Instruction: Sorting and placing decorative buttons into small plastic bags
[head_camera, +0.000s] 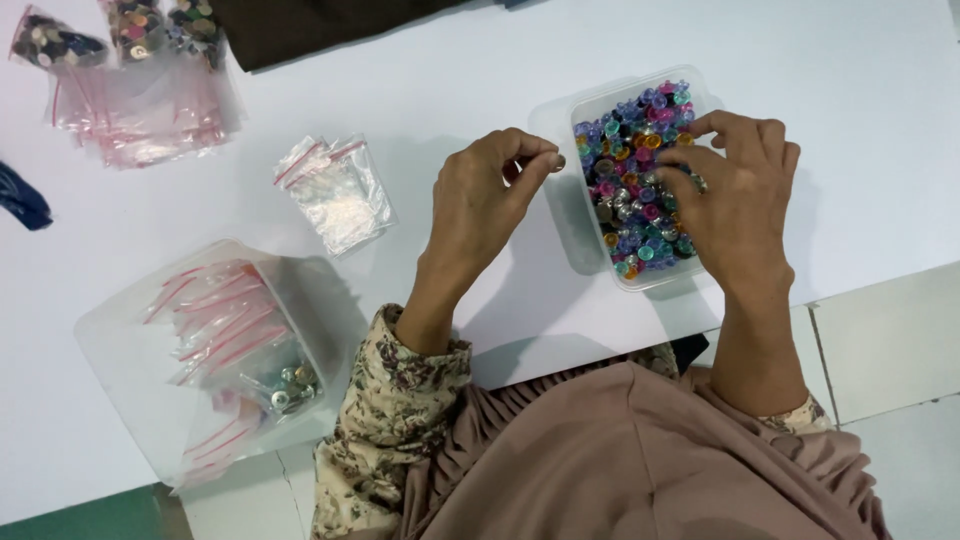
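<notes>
Head view: picking small beads from the clear tub (560, 120)
Left hand (480, 205) pinches one small bead (560, 160) just left of the tub; right hand (735, 195) fingertips closed on beads (630, 190) inside it. Lift few per pinch, keep wrists low on white surface (450, 80)

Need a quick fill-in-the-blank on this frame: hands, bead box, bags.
1. The right hand reaches into the clear plastic box of multicoloured ____.
2. The left hand pinches one small piece beside the box's ____ side.
3. The small empty zip bags lie on the ____ table.

Missing words: beads; left; white
</notes>
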